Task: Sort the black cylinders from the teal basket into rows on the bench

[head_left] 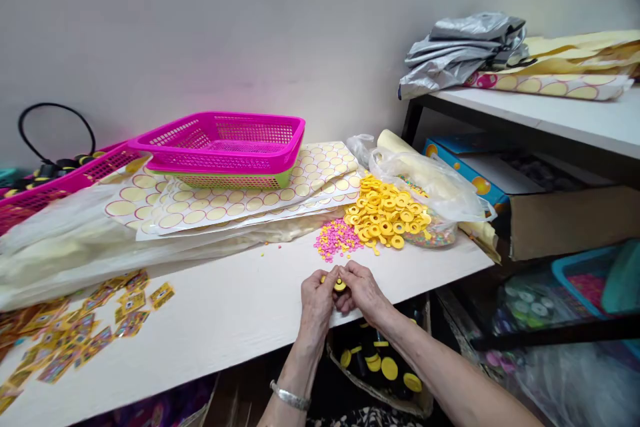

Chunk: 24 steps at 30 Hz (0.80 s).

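Note:
Both my hands meet at the front edge of the white table, fingers closed around a small yellow round piece (340, 285) with a raised centre. My left hand (318, 301) grips it from the left, a silver bracelet on that wrist. My right hand (366, 292) pinches it from the right; fingers hide most of the piece. Just beyond my fingertips lies a heap of tiny pink and yellow bits (336, 239). Beside that heap are yellow ring-shaped plastic pieces (387, 210). Below my hands, a box (427, 400) holds black parts with yellow round ends (389, 368).
Stacked pink baskets (220, 161) rest on sheets of round stickers (215, 215). Small printed cards (80, 333) are scattered at left. A clear bag (435, 180) of coloured bits sits behind the yellow pieces. At right stand a shelf (560, 117) and an open cardboard box (575, 223).

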Tool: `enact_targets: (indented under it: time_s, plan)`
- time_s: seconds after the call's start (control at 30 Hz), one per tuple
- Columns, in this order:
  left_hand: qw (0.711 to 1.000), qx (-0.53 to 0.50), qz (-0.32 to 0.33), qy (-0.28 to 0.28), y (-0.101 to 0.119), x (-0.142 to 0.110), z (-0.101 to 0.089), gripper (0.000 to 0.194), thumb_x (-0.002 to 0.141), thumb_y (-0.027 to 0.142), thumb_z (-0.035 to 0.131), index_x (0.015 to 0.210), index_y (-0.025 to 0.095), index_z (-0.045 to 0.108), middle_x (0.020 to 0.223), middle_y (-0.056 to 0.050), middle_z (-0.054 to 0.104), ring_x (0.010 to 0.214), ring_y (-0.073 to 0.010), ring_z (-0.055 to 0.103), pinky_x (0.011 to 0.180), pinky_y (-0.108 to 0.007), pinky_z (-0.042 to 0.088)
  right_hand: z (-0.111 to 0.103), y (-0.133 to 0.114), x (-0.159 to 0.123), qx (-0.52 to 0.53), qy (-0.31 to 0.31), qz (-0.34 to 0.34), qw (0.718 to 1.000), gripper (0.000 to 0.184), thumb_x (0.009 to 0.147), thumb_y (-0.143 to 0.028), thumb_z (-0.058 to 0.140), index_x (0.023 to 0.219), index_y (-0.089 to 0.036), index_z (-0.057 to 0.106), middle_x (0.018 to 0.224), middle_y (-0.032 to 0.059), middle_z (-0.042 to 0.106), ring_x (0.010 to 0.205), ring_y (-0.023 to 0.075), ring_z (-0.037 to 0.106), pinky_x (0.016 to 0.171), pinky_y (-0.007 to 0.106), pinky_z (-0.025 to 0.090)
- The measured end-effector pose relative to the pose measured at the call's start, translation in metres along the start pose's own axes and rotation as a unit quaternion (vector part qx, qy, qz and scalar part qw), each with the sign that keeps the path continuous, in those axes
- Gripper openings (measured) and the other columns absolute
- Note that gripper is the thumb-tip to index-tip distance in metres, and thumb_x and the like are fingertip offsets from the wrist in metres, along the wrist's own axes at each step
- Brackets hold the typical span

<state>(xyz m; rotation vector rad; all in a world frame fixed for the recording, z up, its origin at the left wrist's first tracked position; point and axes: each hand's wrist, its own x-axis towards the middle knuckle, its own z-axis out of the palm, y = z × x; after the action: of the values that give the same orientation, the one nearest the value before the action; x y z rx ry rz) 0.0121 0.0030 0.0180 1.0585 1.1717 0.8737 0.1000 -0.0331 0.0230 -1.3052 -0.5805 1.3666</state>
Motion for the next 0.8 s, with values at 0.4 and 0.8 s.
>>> enact_targets:
  time_s: [0.4, 0.8]
  plan:
    - [0.999, 0.001, -0.006, 0.045, 0.005, 0.007, 0.008, 0.041, 0.060, 0.050, 0.073, 0.061, 0.012, 0.056, 0.043, 0.005, 0.046, 0.037, -0.0063, 0.037, 0.037, -0.019, 0.029, -0.006, -0.003, 0.009, 0.034, -0.007, -0.011, 0.999, 0.041, 0.071, -0.056, 0.059, 0.077, -0.017, 0.049, 0.052, -0.0010, 0.061, 0.034, 0.0114, 0.054, 0.032, 0.019, 0.040]
    - [0.994, -0.037, 0.078, -0.071, 0.008, -0.049, 0.012, 0.036, 0.060, 0.030, 0.079, 0.090, 0.015, 0.068, 0.089, -0.005, 0.063, 0.078, -0.0171, 0.059, 0.071, -0.027, 0.049, -0.016, -0.013, -0.054, 0.251, -0.014, -0.089, 0.964, 0.032, 0.075, -0.044, 0.066, 0.081, -0.021, 0.043, 0.078, -0.0024, 0.058, 0.066, 0.0119, 0.060, 0.057, 0.025, 0.048]
